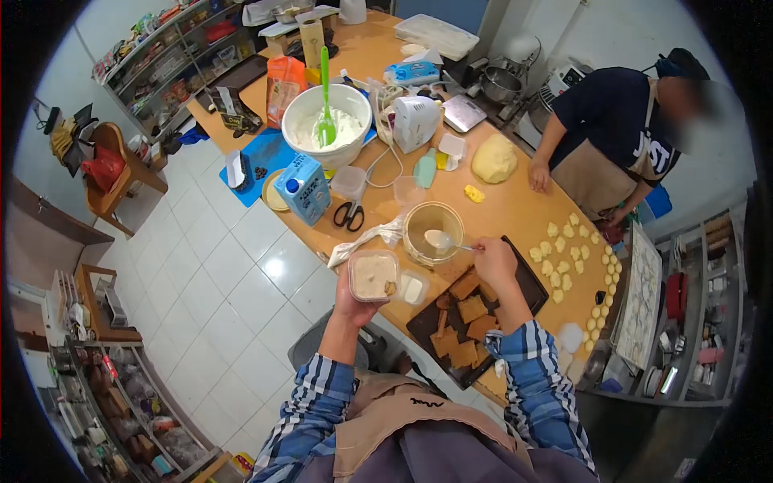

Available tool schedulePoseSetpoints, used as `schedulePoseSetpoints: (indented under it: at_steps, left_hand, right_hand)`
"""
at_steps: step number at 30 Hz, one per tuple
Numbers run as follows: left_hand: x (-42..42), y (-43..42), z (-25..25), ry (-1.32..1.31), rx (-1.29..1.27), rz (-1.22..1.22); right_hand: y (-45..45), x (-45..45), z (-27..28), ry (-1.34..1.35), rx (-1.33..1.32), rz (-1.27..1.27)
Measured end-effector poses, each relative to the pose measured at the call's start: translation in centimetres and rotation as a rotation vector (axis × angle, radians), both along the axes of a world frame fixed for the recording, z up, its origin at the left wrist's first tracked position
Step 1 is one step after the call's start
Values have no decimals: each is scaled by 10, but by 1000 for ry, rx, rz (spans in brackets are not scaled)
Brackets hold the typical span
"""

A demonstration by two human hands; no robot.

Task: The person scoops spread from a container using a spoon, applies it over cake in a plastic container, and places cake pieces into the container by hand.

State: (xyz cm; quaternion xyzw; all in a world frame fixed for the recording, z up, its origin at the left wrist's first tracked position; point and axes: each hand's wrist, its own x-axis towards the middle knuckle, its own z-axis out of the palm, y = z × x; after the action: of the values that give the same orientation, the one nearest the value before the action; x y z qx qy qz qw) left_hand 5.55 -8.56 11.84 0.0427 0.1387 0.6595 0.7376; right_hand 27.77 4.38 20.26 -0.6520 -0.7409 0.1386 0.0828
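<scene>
A square clear-plastic container (pixel 374 270) of beige, powdery-looking stuff is grasped in the left hand (pixel 353 301), near and left of the round tub (pixel 427 217). A spoon (pixel 444 240) is gripped by its handle in the right hand (pixel 493 260), scoop end over the tub. Flat, angular brown pieces (pixel 472 309) are spread on a dark rectangular tray (pixel 527 282), near right; a smooth dough lump (pixel 493 158) is seen far right.

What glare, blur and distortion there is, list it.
Head view: bright glare on the floor tiles; head view: fisheye warping, shelves tilted near a dark curved border; head view: a blurred patch over the co-worker's head, while the tub in the left hand looks fairly clear.
</scene>
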Motion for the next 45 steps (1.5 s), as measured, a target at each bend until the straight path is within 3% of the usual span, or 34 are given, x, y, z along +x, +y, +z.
schedulePoseSetpoints:
  at_steps: [3,12,15,21,30,45]
  left_hand:
    - [10,3,8,8,-140,39]
    - [25,11,2,38,-86,8]
    - [26,11,0,4,44,-20]
    - [30,13,13,62,-134,9]
    - [33,25,8,17,-105,-28]
    - [29,65,13,113,-32,-52]
  right_hand:
    - [-5,18,11,16,36,-11]
    - [-22,21,51,102,198,32]
    - [-25,19,58,80,273,66]
    - [-25,19,62,100,267,74]
    - [-12,30,49,248,35,24]
    - [-8,34,53,415,37,57]
